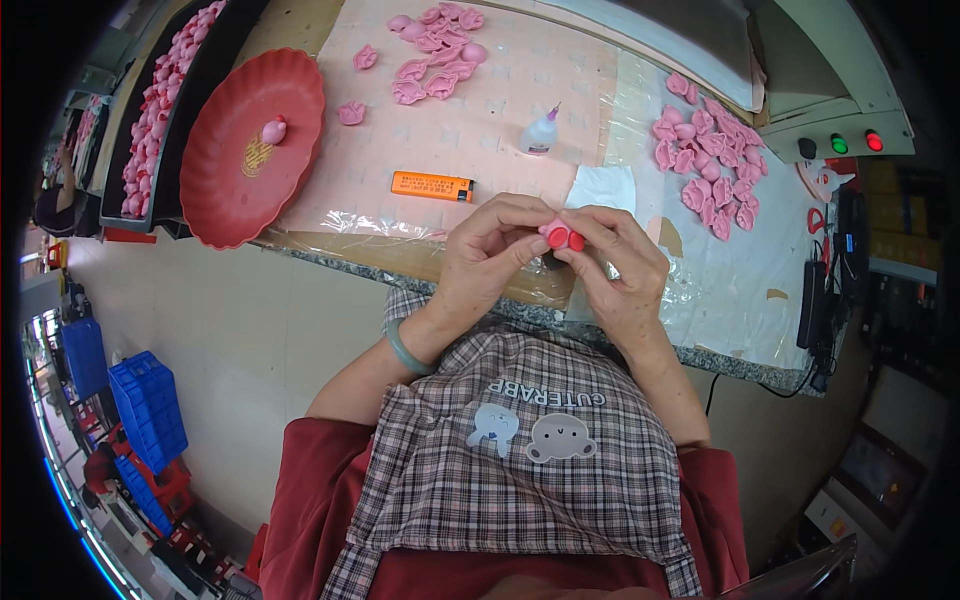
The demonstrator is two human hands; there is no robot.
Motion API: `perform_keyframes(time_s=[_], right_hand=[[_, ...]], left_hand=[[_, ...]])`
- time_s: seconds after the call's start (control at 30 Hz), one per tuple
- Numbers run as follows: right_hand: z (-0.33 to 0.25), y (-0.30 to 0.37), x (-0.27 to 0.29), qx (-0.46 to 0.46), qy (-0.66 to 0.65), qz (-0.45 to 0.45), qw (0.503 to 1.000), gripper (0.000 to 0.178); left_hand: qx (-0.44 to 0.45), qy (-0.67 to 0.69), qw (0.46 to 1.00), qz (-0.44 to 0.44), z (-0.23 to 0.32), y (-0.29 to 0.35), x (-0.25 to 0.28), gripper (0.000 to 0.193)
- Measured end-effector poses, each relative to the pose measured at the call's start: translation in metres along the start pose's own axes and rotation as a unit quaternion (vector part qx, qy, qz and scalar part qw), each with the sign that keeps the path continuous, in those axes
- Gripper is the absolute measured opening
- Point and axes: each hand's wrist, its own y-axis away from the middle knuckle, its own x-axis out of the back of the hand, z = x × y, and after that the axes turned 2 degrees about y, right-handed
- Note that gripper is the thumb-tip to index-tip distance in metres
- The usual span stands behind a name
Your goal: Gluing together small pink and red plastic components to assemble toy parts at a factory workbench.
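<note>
Above the table's front edge, both hands hold a small pink toy figure (561, 234) with two red round parts facing me. My left hand (487, 258) pinches its left side between thumb and fingers. From the other side, my right hand (622, 262) grips it with thumb and fingertips. Fingers cover much of the figure. A dark item shows just under the fingertips; its kind is unclear. Beyond my hands lie an orange lighter (432, 186), a small squeeze bottle (540, 134) with a thin nozzle tip, and a white paper sheet (606, 190).
Hollow pink parts lie in a far group (441, 58) and a right-hand group (708, 160). A red scalloped plate (215, 165) bears one pink figure (274, 130). Beside it, a black tray (192, 92) holds many pink pieces. A machine (835, 105) with lit buttons stands far right.
</note>
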Motion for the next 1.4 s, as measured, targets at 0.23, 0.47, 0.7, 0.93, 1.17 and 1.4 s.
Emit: perform_keyframes(time_s=[0.23, 0.47, 0.7, 0.93, 1.17, 1.4], right_hand=[[0.0, 0.005, -0.003, -0.014, 0.006, 0.001, 1.0, 0.039], [-0.001, 0.01, -0.005, -0.029, 0.052, 0.009, 0.998, 0.038], [0.005, 0.014, -0.01, -0.01, 0.048, 0.023, 0.999, 0.036], [0.008, 0.015, -0.011, -0.014, 0.047, 0.023, 0.999, 0.036], [0.007, 0.015, -0.01, -0.025, 0.043, 0.023, 0.998, 0.036], [0.008, 0.016, -0.011, -0.028, 0.031, 0.022, 0.999, 0.034]], left_hand=[[-0.021, -0.05, 0.998, 0.033, -0.001, 0.002, -0.004, 0.015], [-0.042, -0.109, 0.993, 0.02, -0.006, 0.004, -0.004, 0.014], [-0.04, -0.162, 0.986, 0.026, -0.009, 0.006, -0.004, 0.015], [-0.045, -0.17, 0.984, 0.029, -0.011, 0.006, -0.004, 0.015], [-0.063, -0.165, 0.982, 0.068, -0.013, 0.003, -0.009, 0.01], [-0.045, -0.185, 0.981, 0.026, -0.011, 0.005, -0.003, 0.014]])
